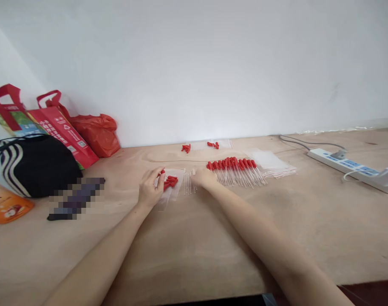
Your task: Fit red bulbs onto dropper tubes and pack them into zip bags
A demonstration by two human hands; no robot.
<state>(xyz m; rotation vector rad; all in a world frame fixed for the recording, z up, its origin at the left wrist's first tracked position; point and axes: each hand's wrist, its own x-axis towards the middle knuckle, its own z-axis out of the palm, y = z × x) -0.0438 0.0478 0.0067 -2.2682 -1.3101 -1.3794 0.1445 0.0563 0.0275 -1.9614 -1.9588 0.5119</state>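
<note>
My left hand [149, 189] pinches a red rubber bulb [162, 171] between thumb and fingertips. Just beside it, loose red rubber bulbs [171, 181] lie on a clear plastic bag [163, 204]. My right hand [204, 177] is over a row of thin clear tubes [188, 185], its fingers curled together; what they hold, if anything, is hidden. To the right of that hand lie many finished-looking droppers [236, 170], each a clear tube with a red bulb at its far end.
Farther back lies another clear bag [224, 144] with red bulbs [186, 148] near it. A stack of clear bags [273, 163] sits right of the droppers. A power strip [353, 168] is at right; a black bag [43, 165] and red shopping bag [63, 131] stand at left.
</note>
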